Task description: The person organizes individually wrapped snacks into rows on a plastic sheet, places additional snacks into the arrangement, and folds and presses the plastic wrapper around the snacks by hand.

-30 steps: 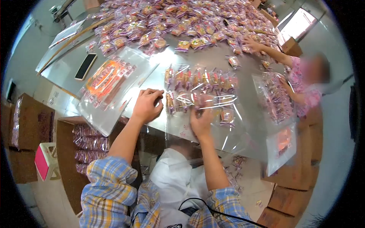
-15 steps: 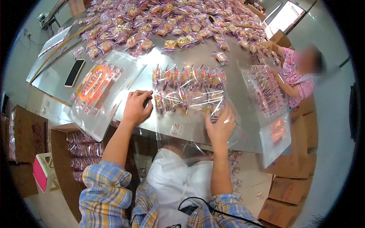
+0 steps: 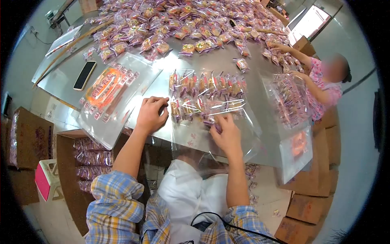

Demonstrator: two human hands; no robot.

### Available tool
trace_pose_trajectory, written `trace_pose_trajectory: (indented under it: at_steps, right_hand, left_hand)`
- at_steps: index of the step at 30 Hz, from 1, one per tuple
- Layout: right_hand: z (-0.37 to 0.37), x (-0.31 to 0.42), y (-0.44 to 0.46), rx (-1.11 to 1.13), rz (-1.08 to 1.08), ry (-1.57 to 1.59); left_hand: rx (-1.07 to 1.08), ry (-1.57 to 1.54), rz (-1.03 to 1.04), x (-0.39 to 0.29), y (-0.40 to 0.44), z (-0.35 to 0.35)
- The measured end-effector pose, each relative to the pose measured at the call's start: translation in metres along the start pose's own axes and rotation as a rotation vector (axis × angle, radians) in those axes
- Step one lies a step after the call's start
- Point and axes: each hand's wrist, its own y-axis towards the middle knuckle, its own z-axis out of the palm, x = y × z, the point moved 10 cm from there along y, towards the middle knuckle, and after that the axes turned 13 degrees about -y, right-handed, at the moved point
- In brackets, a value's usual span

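Observation:
A large clear plastic bag [image 3: 191,136] lies flat on the metal table in front of me, its near end hanging over the edge. Inside it, individually wrapped snack cakes [image 3: 203,84] stand on edge in two rows. My right hand [image 3: 228,134] is at the near row, thumb and fingers pinched on a purple-wrapped snack cake [image 3: 217,127]; the clear film overlaps here. By the bag's left side rests my left hand [image 3: 153,115], fingers loosely bent and thumb apart, with nothing visible between them.
Flat printed bags [image 3: 109,91] and a phone [image 3: 85,75] lie at left. A heap of wrapped cakes [image 3: 195,28] covers the far table. At right, a co-worker [image 3: 323,85] handles cakes beside another filled bag [image 3: 288,97]. Cardboard boxes [image 3: 306,207] and a stool [image 3: 46,179] stand below.
My right hand has shifted left along the near row, from its right end, and its fingers have drawn together on a cake. My left hand stays by the bag. The view has shifted slightly.

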Motion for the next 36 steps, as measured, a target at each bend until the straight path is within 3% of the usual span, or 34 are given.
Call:
trace_pose_trajectory:
  at_steps: [2, 5, 8, 9, 12, 13, 16, 17, 20, 26, 31, 36]
  right_hand:
    - [-0.009, -0.002, -0.007, -0.158, -0.034, 0.033]
    - [-0.005, -0.027, -0.011, -0.254, 0.146, 0.31]
    - [0.017, -0.03, 0.007, -0.237, 0.082, 0.264]
    - [0.04, -0.037, 0.012, -0.08, 0.191, 0.335]
    - [0.029, -0.016, 0.013, -0.213, 0.014, 0.18]
    - [0.04, -0.023, 0.01, -0.186, 0.082, 0.218]
    - [0.034, -0.017, 0.004, -0.24, 0.013, 0.16]
    - [0.042, -0.019, 0.006, -0.164, 0.022, 0.198]
    - [0.035, -0.016, 0.003, -0.209, 0.012, -0.006]
    - [0.004, -0.059, -0.013, -0.472, 0.208, 0.013]
    - [0.019, -0.056, 0.018, -0.226, 0.065, -0.459]
    - [0.0, -0.056, 0.012, -0.443, 0.108, 0.02]
  left_hand:
    - [0.002, -0.012, -0.007, -0.002, 0.001, -0.001]
    - [-0.001, 0.003, -0.006, -0.002, 0.002, 0.0]
    - [0.009, 0.011, -0.021, 0.0, -0.002, 0.001]
    - [0.012, 0.015, -0.024, 0.001, 0.0, 0.001]
    - [0.012, -0.003, -0.035, 0.003, 0.0, 0.002]
    - [0.009, 0.008, -0.039, 0.005, 0.0, 0.004]
    - [0.014, 0.023, -0.029, 0.008, 0.0, 0.004]
    - [0.008, 0.014, -0.033, 0.007, -0.002, 0.004]
    - [0.016, 0.028, -0.051, 0.007, -0.001, 0.003]
    - [0.014, 0.022, -0.063, 0.005, -0.001, 0.002]
    - [0.012, 0.03, -0.114, 0.008, -0.002, 0.003]
    - [0.023, -0.004, -0.064, 0.012, -0.001, 0.004]
